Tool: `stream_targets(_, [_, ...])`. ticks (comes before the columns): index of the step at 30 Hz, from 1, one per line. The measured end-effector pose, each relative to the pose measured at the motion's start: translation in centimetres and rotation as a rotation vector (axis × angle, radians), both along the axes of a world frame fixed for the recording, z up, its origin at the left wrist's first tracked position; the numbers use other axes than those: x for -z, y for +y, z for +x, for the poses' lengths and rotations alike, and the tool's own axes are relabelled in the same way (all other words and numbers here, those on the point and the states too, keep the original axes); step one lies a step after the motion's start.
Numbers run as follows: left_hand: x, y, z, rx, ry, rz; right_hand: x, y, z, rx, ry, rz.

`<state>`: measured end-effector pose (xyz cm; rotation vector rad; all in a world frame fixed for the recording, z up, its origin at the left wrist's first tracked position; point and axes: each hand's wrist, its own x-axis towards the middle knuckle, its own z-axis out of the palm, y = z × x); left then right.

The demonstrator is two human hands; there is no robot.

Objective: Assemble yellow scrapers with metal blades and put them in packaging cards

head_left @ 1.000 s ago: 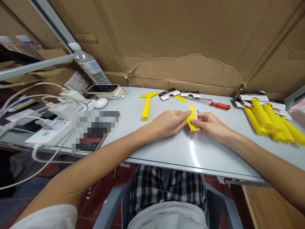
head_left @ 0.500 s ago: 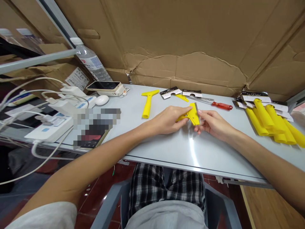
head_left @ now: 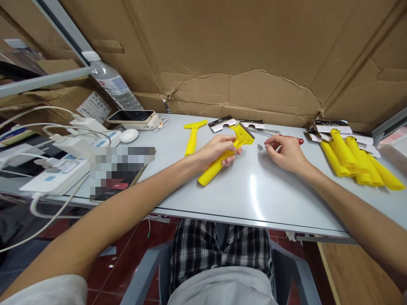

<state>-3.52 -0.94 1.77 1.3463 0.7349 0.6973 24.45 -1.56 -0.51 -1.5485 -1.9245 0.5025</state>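
My left hand (head_left: 221, 151) is wrapped round the handle of a yellow scraper (head_left: 211, 173), whose head points up and to the right. A metal blade (head_left: 247, 128) sits along the head's far edge. Just right of the head, a small cluster of dark screws (head_left: 260, 147) lies on the table. My right hand (head_left: 288, 154) is beside the screws, thumb and forefinger pinched together; whether something is between the fingertips I cannot make out. Behind that hand lies a red-handled screwdriver (head_left: 300, 141), partly covered. Another yellow scraper handle (head_left: 191, 141) lies behind my left forearm.
Black-and-white cards (head_left: 221, 123) lie at the back of the white table (head_left: 222, 199). Several yellow scraper handles (head_left: 359, 161) are piled at the right. At the left are a phone (head_left: 135, 115), a power strip (head_left: 57, 180) with cables, and a water bottle (head_left: 112, 82).
My left hand has turned the scraper so its head points away and the whole handle shows. My right hand has let go of the blade edge and moved away to the screws.
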Motion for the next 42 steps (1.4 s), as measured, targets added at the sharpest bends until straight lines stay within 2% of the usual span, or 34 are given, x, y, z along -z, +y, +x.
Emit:
stream_targets(4, [0.4, 0.4, -0.1, 0.044, 0.005, 0.002, 0.6, 0.5, 0.6, -0.063, -0.178, 0.051])
stream_targets(13, [1.0, 0.8, 0.0, 0.086, -0.052, -0.093, 1.0, 0.7, 0.8, -0.105, -0.353, 0.033])
stream_targets(18, [1.0, 0.7, -0.1, 0.080, -0.066, -0.173, 0.7, 0.8, 1.0, -0.098, -0.374, 0.028])
stream_targets(29, [1.2, 1.0, -0.5, 0.133, -0.038, -0.204, 0.2, 1.0, 1.2, -0.080, -0.370, -0.004])
stream_targets(33, [1.0, 1.0, -0.6, 0.149, -0.049, -0.218, 0.0, 1.5, 2.4, -0.049, -0.444, 0.011])
stream_targets(36, [0.7, 0.8, -0.6, 0.148, -0.052, -0.239, -0.2, 1.8, 3.0, -0.077, -0.513, -0.029])
stream_targets(42, [0.5, 0.6, -0.6, 0.182, -0.115, -0.288, -0.3, 1.7, 2.9, -0.098, -0.534, -0.028])
